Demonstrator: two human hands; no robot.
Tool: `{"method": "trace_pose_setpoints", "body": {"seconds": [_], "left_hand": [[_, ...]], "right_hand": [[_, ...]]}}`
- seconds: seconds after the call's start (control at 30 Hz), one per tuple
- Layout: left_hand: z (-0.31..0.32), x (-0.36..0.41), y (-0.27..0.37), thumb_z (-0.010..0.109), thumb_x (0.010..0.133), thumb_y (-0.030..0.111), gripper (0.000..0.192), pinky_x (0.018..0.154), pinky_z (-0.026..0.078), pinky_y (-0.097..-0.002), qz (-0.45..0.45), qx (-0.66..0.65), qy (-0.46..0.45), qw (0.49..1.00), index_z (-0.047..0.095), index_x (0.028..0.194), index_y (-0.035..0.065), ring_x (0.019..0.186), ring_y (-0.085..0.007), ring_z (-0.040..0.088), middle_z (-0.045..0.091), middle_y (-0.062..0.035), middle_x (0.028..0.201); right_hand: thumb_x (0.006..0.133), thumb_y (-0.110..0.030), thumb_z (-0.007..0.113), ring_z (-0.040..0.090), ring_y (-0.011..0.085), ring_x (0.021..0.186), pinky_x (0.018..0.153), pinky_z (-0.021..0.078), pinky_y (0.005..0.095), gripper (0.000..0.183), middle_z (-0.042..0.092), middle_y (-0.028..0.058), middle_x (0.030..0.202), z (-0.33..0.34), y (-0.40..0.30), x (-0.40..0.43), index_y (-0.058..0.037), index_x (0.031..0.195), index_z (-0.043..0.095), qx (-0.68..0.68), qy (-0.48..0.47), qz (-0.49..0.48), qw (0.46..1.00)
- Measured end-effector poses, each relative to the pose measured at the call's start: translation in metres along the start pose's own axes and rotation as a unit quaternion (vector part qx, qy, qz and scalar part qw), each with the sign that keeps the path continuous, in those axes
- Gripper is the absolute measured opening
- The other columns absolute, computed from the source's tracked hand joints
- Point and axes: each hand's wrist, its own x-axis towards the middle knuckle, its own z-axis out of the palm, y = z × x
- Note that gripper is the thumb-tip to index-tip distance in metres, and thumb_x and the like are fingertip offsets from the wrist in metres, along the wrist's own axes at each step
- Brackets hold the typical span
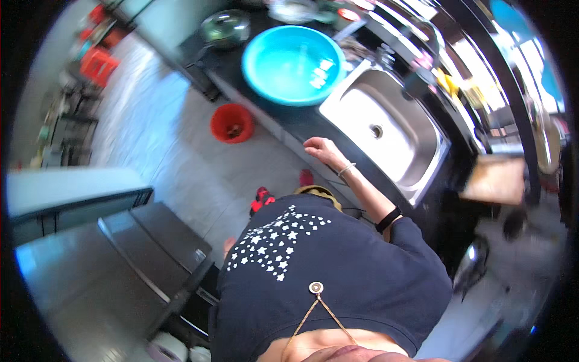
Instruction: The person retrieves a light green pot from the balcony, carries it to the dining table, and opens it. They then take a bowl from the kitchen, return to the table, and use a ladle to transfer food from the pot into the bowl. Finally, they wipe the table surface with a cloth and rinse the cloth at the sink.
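My right hand (323, 150) hangs in the air by the front edge of the black countertop (296, 122), its fingers loosely bent with nothing seen in them. A bracelet circles its wrist. Only a small part of my left hand (229, 245) shows beside my dark shirt, so its fingers are hidden. Ahead of the right hand, a large turquoise basin (267, 68) stands on the counter with bright reflections inside. To the right is a stainless steel sink (362, 115) with its drain visible and a faucet (386, 56) at its far corner.
A red bin (231, 118) with some contents stands on the floor near my feet. At left is a dark grey refrigerator (104, 267). A glass-lidded pan (225, 28) sits beyond the basin. A wooden board (495, 178) lies right of the sink. Much of the edge is blurred.
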Motion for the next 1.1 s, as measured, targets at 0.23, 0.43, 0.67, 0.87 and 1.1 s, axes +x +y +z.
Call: {"method": "trace_pose_setpoints", "body": {"seconds": [0.23, 0.43, 0.67, 0.87, 1.1], "left_hand": [[-0.03, 0.066, 0.139, 0.055, 0.084, 0.026, 0.028, 0.064, 0.041, -0.0309, -0.052, -0.013, 0.021, 0.998, 0.056, 0.108, 0.0133, 0.079, -0.0147, 0.052, 0.058, 0.0005, 0.092], [-0.01, 0.065, 0.245, 0.057, 0.083, 0.015, 0.036, 0.075, 0.044, -0.031, 0.147, 0.039, 0.027, 0.988, 0.052, 0.119, 0.011, 0.09, -0.0166, 0.054, 0.058, -0.0081, 0.109], [0.0, -0.004, 0.257, 0.06, 0.08, 0.019, 0.038, 0.076, 0.045, -0.0314, 0.166, 0.17, 0.044, 0.97, 0.053, 0.117, 0.0087, 0.082, -0.0186, 0.054, 0.058, -0.0091, 0.091], [0.001, -0.087, 0.213, 0.059, 0.081, 0.015, 0.037, 0.085, 0.043, -0.0304, 0.023, 0.192, 0.042, 0.98, 0.052, 0.117, 0.0043, 0.095, -0.0189, 0.055, 0.059, -0.0093, 0.105], [0.005, -0.126, 0.195, 0.058, 0.082, 0.013, 0.038, 0.09, 0.041, -0.0299, -0.058, 0.108, 0.08, 0.989, 0.051, 0.117, 0.0011, 0.104, -0.0192, 0.054, 0.057, -0.0112, 0.112]], "right_hand": [[0.085, -0.021, 0.054, 0.056, 0.0097, 0.075, 0.066, 0.0468, 0.0245, 0.025, 0.058, 0.0023, 0.088, -0.129, 0.145, -0.101, -0.0056, 0.105, 0.057, 0.267, 0.239, 0.187, 0.915], [0.082, -0.013, 0.054, 0.057, 0.0135, 0.07, 0.062, 0.048, 0.0281, 0.022, 0.059, 0.0031, 0.086, -0.206, 0.286, -0.116, -0.0089, 0.103, 0.059, 0.201, 0.268, 0.332, 0.882], [0.074, -0.011, 0.057, 0.062, 0.0164, 0.072, 0.062, 0.0501, 0.0302, 0.03, 0.063, 0.007, 0.083, -0.25, 0.427, -0.063, -0.0076, 0.104, 0.06, -0.052, 0.293, 0.386, 0.873], [0.07, -0.007, 0.051, 0.06, 0.0312, 0.09, 0.079, 0.0459, 0.0363, 0.033, 0.063, 0.0195, 0.095, -0.262, 0.465, -0.04, -0.0025, 0.101, 0.062, -0.228, 0.252, 0.277, 0.899], [0.088, -0.024, 0.045, 0.055, 0.0325, 0.081, 0.073, 0.0425, 0.0386, 0.031, 0.058, 0.0207, 0.087, -0.253, 0.46, -0.042, 0.0029, 0.1, 0.052, -0.056, 0.328, 0.274, 0.902]]}}
